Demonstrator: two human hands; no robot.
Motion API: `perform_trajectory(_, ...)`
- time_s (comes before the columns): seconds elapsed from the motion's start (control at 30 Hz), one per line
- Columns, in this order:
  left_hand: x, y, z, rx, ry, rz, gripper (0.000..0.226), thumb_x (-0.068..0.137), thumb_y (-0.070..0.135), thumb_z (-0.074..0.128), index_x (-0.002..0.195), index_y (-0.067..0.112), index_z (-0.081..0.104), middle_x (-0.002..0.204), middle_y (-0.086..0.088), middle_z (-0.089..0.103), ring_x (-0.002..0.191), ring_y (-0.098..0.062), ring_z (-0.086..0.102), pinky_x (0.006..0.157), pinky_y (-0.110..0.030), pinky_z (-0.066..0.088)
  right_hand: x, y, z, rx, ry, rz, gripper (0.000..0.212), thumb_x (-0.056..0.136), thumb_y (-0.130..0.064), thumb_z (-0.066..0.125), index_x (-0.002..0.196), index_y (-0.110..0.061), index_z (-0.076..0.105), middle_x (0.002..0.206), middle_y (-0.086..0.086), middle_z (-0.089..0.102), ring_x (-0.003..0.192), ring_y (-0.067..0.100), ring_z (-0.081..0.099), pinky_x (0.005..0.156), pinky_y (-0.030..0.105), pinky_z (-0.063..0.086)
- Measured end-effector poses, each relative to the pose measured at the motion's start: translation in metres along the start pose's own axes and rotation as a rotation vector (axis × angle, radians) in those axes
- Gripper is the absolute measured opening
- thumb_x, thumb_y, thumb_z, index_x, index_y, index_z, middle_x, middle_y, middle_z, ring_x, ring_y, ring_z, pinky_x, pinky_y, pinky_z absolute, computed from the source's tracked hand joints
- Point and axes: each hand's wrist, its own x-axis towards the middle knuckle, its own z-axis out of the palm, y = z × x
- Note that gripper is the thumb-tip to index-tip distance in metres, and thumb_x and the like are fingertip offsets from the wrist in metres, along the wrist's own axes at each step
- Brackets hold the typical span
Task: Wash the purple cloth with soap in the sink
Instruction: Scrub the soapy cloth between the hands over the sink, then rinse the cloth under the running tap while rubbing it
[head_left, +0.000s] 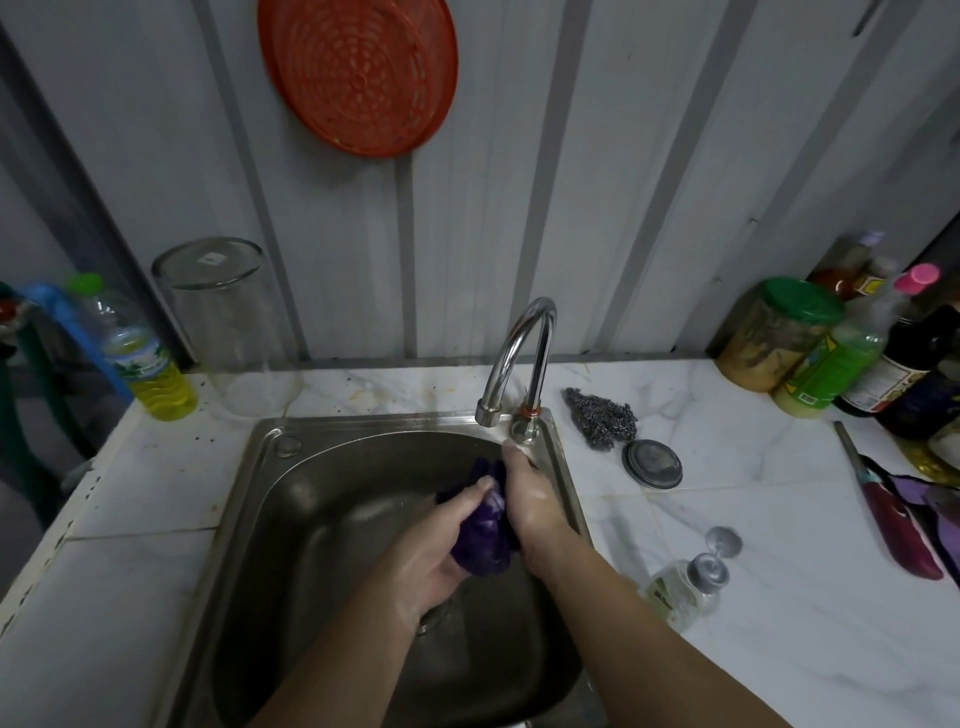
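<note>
both hands over the sink (249, 499) basin, wet + shiny. left hand (436, 551) curled under and around the purple cloth (480, 535), thumb pressed on top of it. right hand (530, 499) clamped on the cloth's other side, fingers wrapped over, back of hand toward the sink's right rim. cloth bunched into a dark wad btwn the two palms, held above the basin floor, just below and in front of the faucet (519, 353) spout. can't tell if water is running.

outward: steel basin set in a pale marble-look counter (753, 649). right of faucet base, a steel scrubber (602, 415), w/ a round metal lid (652, 463) just beside it. nearer, by the right forearm, a clear pump bottle (691, 582) lying on its side. far right, cluster of jars + sauce bottles (852, 348) against the wall. back left, upturned glass jar (228, 322) next to a bottle of yellow liquid (140, 358). on the wall above, an orange plastic basket (358, 73) hanging flat.
</note>
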Motion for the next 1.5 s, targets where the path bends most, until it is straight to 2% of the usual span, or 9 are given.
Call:
perform_trajectory(0.17, 0.003, 0.002, 0.005, -0.013, 0.093, 0.013, 0.012, 0.094, 0.011, 0.064, 0.105, 0.008, 0.069, 0.075, -0.013, 0.080, 0.068, -0.028, 0.076, 0.049, -0.034, 0.061, 0.007, -0.020, -0.008, -0.176, 0.163, -0.139, 0.065, 0.088, -0.057, 0.030, 0.117, -0.013, 0.068, 0.119, 0.015, 0.069, 0.110, 0.035, 0.063, 0.103, 0.047, 0.049)
perform_trajectory(0.33, 0.007, 0.010, 0.001, -0.061, 0.076, -0.015, 0.021, 0.091, 0.012, 0.067, 0.113, 0.013, 0.065, 0.110, -0.020, 0.073, 0.100, -0.038, 0.071, 0.064, -0.043, 0.062, 0.047, -0.053, -0.040, -0.138, 0.381, -0.284, 0.032, 0.100, -0.016, 0.049, 0.121, 0.000, 0.067, 0.118, 0.021, 0.069, 0.103, 0.031, 0.061, 0.101, 0.044, 0.050)
perform_trajectory(0.53, 0.016, 0.019, -0.004, -0.048, 0.065, 0.006, 0.028, 0.088, 0.011, 0.070, 0.115, 0.016, 0.065, 0.104, -0.020, 0.077, 0.096, -0.040, 0.074, 0.059, -0.046, 0.063, 0.090, -0.094, -0.057, 0.063, 0.093, -0.218, 0.044, 0.103, -0.034, 0.044, 0.132, -0.008, 0.063, 0.138, 0.003, 0.062, 0.128, 0.023, 0.052, 0.112, 0.043, 0.039)
perform_trajectory(0.63, 0.016, 0.024, -0.001, -0.048, 0.066, 0.027, 0.024, 0.087, 0.009, 0.071, 0.110, 0.014, 0.068, 0.092, -0.016, 0.080, 0.091, -0.038, 0.075, 0.063, -0.047, 0.064, 0.097, -0.100, -0.052, 0.005, 0.001, -0.200, 0.036, 0.103, -0.039, 0.042, 0.111, -0.017, 0.070, 0.129, 0.000, 0.066, 0.133, 0.023, 0.051, 0.112, 0.044, 0.039)
perform_trajectory(0.73, 0.015, 0.029, 0.003, -0.026, 0.048, 0.045, 0.024, 0.088, 0.009, 0.070, 0.112, 0.011, 0.069, 0.092, -0.016, 0.080, 0.091, -0.038, 0.075, 0.068, -0.047, 0.064, 0.104, -0.103, -0.048, -0.063, 0.022, -0.196, 0.039, 0.099, -0.038, 0.052, 0.114, -0.009, 0.071, 0.132, 0.013, 0.067, 0.132, 0.031, 0.055, 0.110, 0.048, 0.044)
perform_trajectory(0.87, 0.012, 0.036, 0.000, -0.007, 0.018, 0.042, 0.023, 0.089, 0.009, 0.070, 0.112, 0.010, 0.069, 0.094, -0.017, 0.080, 0.089, -0.038, 0.076, 0.074, -0.049, 0.064, 0.117, -0.110, -0.054, -0.263, 0.024, -0.214, 0.039, 0.099, -0.026, 0.055, 0.122, 0.002, 0.067, 0.135, 0.022, 0.064, 0.128, 0.034, 0.057, 0.104, 0.046, 0.048)
perform_trajectory(1.0, 0.011, 0.039, -0.005, -0.020, 0.000, 0.019, 0.031, 0.089, 0.010, 0.070, 0.120, 0.010, 0.068, 0.106, -0.020, 0.078, 0.096, -0.038, 0.075, 0.072, -0.046, 0.064, 0.126, -0.122, -0.057, -0.591, -0.015, -0.385, 0.030, 0.103, -0.009, 0.050, 0.126, -0.002, 0.068, 0.132, 0.020, 0.066, 0.104, 0.021, 0.067, 0.085, 0.011, 0.052)
perform_trajectory(1.2, 0.011, 0.038, -0.008, -0.035, 0.018, 0.008, 0.038, 0.086, 0.011, 0.073, 0.123, 0.010, 0.067, 0.110, -0.020, 0.076, 0.099, -0.039, 0.074, 0.075, -0.048, 0.063, 0.132, -0.120, -0.069, -1.383, -0.015, -0.527, 0.047, 0.094, 0.006, 0.047, 0.133, -0.015, 0.063, 0.133, 0.012, 0.067, 0.120, 0.032, 0.062, 0.103, 0.040, 0.050)
perform_trajectory(1.5, 0.020, 0.038, -0.006, -0.050, 0.036, 0.054, 0.036, 0.084, 0.015, 0.075, 0.119, 0.012, 0.070, 0.104, -0.017, 0.079, 0.090, -0.035, 0.077, 0.066, -0.045, 0.063, 0.129, -0.095, -0.107, -1.452, 0.028, -0.426, 0.054, 0.096, 0.000, 0.046, 0.142, -0.028, 0.056, 0.134, 0.011, 0.065, 0.117, 0.029, 0.062, 0.094, 0.035, 0.047)
